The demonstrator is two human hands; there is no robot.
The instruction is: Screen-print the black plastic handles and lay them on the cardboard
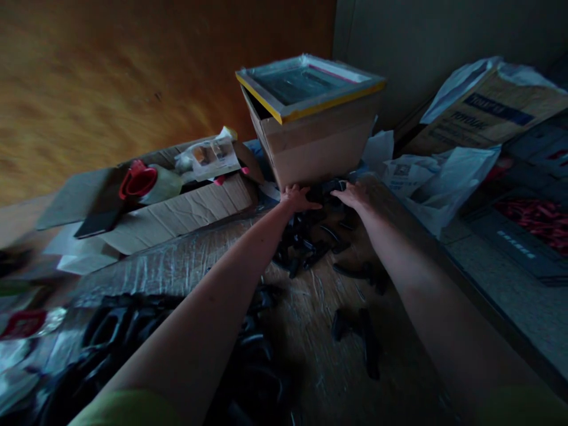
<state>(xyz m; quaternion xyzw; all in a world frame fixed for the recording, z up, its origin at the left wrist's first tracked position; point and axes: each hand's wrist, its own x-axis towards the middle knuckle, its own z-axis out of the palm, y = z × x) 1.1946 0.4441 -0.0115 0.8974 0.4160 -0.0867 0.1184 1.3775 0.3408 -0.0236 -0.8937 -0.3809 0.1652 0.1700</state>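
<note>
And here we are at the far end of the desk (310,310), both arms at full stretch! The left hand (298,197) has its fingers spread apart, right by the lower near edge of the cardboard box (319,145); whether it touches the box, I can't tell. The right hand (355,195) has its fingers at the dark pieces on the far side, and whether they're clamped on one, I can't tell. The black plastic parts (306,245) lie heaped between and just below the hands, with a loose black part (366,343) nearer, to the right.

Now, the danger! That yellow-edged frame (310,89) juts past the box's near side; a knock from either hand, I'd say, could tip it onto those wrists. Sweep the jumbled heap too hard and tangled pieces could scatter, perhaps over the desk's right edge. And watch the left forearm, passing above the near-left heap of black parts (110,331): dip that arm, and it could drag pieces along!
</note>
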